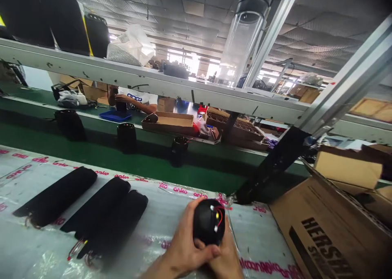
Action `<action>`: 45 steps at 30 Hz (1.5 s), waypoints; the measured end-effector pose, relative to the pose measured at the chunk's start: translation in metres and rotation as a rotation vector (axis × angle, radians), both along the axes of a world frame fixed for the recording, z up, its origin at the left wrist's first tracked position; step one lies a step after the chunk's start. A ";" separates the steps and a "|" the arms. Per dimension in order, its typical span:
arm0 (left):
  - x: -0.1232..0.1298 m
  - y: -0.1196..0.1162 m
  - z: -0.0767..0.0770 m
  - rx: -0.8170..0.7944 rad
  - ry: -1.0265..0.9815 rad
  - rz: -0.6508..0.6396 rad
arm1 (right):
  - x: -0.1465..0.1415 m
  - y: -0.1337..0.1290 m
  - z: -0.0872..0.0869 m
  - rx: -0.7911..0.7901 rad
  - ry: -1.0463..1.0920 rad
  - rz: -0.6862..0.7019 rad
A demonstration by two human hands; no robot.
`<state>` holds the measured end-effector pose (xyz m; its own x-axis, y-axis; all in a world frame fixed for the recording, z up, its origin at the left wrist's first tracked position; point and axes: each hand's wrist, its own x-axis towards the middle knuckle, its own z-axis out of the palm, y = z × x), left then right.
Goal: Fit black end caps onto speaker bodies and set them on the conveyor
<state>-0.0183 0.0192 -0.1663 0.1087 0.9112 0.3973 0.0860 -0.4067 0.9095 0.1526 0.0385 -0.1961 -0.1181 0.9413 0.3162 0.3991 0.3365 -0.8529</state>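
Note:
Both my hands are wrapped round a black cylindrical housing [202, 226], its end facing up towards me. Red wires and small white and yellow connectors show at that end. My left hand [185, 242] is closed along its left side, with the thumb across the near edge. On the other side my right hand [227, 250] grips it, partly hidden behind the housing and the left thumb. Several long black tubes, among them a far-left tube [58, 195] and a near tube [118, 222], lie on the bench to the left, with thin wires at their near ends.
Plastic film with pink print covers the bench [162, 222]. Beyond it runs a green conveyor belt [153, 160] with upright black units [126, 136]. A large cardboard box [306, 218] stands at the right beside a dark post [272, 164]. Across the belt, a person handles a dark part above a blue tray [107, 116].

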 end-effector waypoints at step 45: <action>-0.005 0.056 0.166 0.163 1.239 -0.496 | 0.003 -0.013 0.151 -0.142 -0.589 0.214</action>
<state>-0.0232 0.0757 -0.0002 0.7752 0.6233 -0.1026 0.6239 -0.7301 0.2789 0.1560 0.0260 -0.0450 -0.4242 0.9054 0.0152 0.7505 0.3610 -0.5536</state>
